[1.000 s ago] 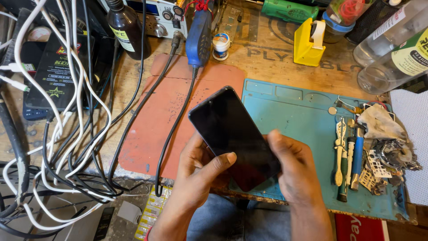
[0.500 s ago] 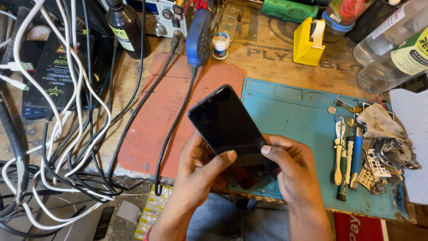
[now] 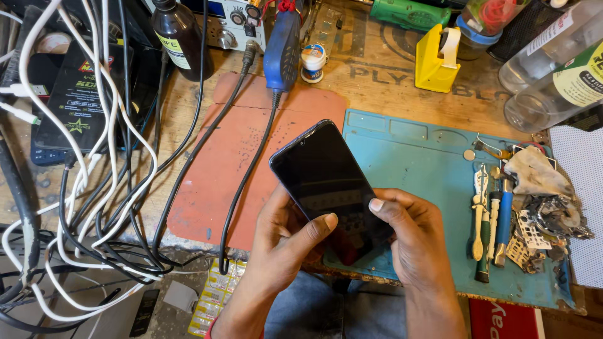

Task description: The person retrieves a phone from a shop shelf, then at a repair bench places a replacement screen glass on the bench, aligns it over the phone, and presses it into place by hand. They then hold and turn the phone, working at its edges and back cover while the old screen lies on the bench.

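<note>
A cluttered wooden workbench (image 3: 377,81) carries a teal silicone repair mat (image 3: 427,163) and a reddish-brown rubber mat (image 3: 232,157). Above the teal mat's near edge, a black glossy smartphone (image 3: 320,176) tilts screen-up. The left hand (image 3: 279,242) cradles it, thumb pressed across the glass; the right hand (image 3: 414,235) grips its lower right edge, fingers curled together.
</note>
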